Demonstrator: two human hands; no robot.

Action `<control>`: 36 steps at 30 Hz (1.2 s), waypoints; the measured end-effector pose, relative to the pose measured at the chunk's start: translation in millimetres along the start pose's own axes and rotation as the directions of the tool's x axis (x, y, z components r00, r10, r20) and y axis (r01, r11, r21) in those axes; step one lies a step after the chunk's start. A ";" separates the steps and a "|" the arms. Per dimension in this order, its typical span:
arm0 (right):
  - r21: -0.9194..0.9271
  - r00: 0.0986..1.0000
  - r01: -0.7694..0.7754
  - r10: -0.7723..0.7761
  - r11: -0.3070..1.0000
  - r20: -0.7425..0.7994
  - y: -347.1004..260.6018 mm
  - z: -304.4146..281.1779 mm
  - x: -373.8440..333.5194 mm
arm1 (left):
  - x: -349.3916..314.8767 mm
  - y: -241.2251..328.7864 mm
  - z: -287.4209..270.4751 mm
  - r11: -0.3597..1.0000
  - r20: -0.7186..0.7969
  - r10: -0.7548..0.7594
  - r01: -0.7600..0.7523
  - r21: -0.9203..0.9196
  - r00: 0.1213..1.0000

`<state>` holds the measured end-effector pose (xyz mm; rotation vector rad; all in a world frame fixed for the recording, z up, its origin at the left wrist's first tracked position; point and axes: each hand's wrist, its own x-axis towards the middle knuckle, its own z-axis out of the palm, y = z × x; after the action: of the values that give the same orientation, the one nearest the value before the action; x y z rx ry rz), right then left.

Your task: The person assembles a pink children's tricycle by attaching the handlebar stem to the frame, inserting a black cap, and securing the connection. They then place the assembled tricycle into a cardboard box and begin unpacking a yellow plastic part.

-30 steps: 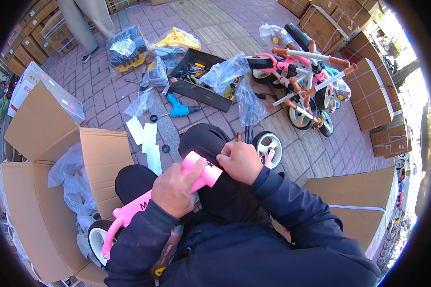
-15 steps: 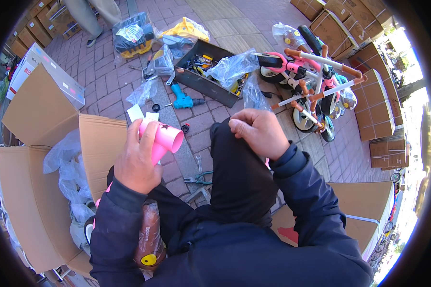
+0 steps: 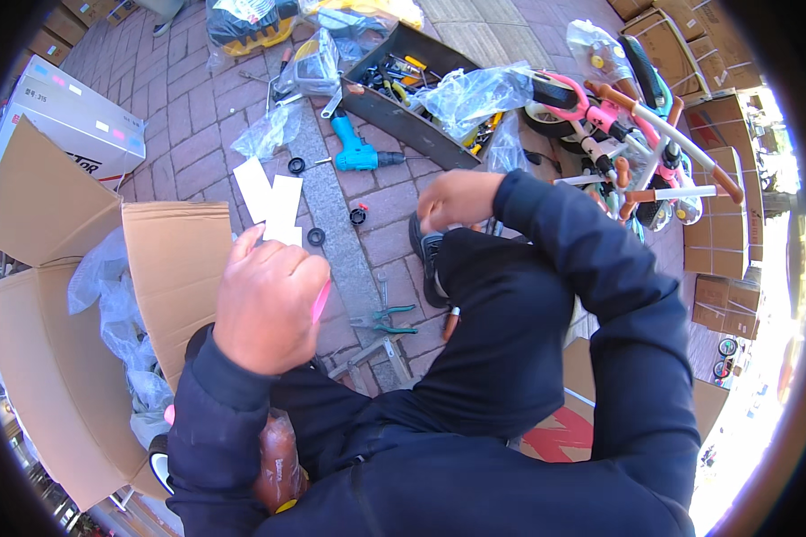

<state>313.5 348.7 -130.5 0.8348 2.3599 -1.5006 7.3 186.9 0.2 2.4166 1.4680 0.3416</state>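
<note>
My left hand is closed around a pink tube piece; only a sliver of its edge shows beside the fingers. My right hand reaches out past my raised knee, above my shoe, with its fingers curled down. Whether anything is in those fingers is hidden. A brown padded bike seat in clear plastic rests beside my left forearm. Below the left hand's reach, white cards and black rings lie on the paving. Pliers with teal handles lie between my legs.
An open carton with plastic-wrapped parts stands at left. Ahead lie a teal cordless drill and a metal toolbox full of tools. Pink and white balance bikes crowd the right, before stacked cartons.
The left hand has turned, hiding most of the pink tube. My right hand has moved slightly up and left, while my right knee has swung rightward. The view has shifted.
</note>
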 end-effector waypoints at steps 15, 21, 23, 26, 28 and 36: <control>-0.255 0.873 -0.352 0.414 0.900 0.256 117.1 352.3 112.3 | -3.2 -14.1 -4.2 0.990 -0.078 0.088 -0.096 -0.104 0.993; -0.518 0.945 0.155 0.028 0.841 0.327 27.6 201.0 231.7 | -5.8 -10.1 4.6 0.980 -0.068 0.145 -0.153 -0.131 0.987; -0.338 0.994 -0.088 0.059 0.937 -0.095 -25.2 124.9 279.0 | -7.1 -5.5 7.4 0.976 -0.112 0.156 -0.170 -0.132 0.981; -0.242 0.948 0.272 -0.302 0.931 -0.098 -93.8 34.9 298.8 | -16.6 -1.2 6.7 0.986 0.012 0.132 -0.130 -0.107 0.991; 0.147 0.871 0.218 -0.125 0.965 -0.475 -126.2 23.0 276.6 | -26.4 1.4 6.5 0.993 -0.088 0.103 -0.107 -0.042 0.991; 0.178 0.963 0.054 -0.004 0.982 -0.268 -157.5 29.7 129.8 | -137.4 15.1 2.0 0.926 -0.258 -0.370 0.377 -0.021 0.893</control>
<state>114.8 317.1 -85.6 1.1151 2.4525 -1.7375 -41.6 57.6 -3.0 2.1019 2.0198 0.5621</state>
